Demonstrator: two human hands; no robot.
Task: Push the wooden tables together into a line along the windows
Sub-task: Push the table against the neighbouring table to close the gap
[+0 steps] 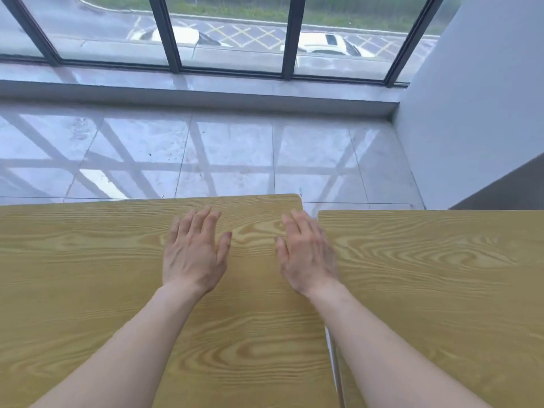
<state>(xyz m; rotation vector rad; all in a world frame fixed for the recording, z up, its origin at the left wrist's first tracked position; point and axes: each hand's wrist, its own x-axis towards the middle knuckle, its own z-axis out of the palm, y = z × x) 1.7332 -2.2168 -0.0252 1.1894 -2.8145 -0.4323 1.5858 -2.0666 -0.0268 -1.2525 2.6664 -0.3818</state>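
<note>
1. I see two bare forearms coming in from the bottom edge, no sleeves showing anywhere in view.
2. Left hand (194, 254): no glove, no ring, no watch or band at the wrist.
3. Right hand (307, 254): same, bare, nothing worn on fingers or wrist.
4. Nails short and plain, no polish I can make out.
5. No clothing visible at all.

Glossy grey floor tiles (229, 148); white wall (471, 98) at right; two white cars (326, 44) outside.
</note>
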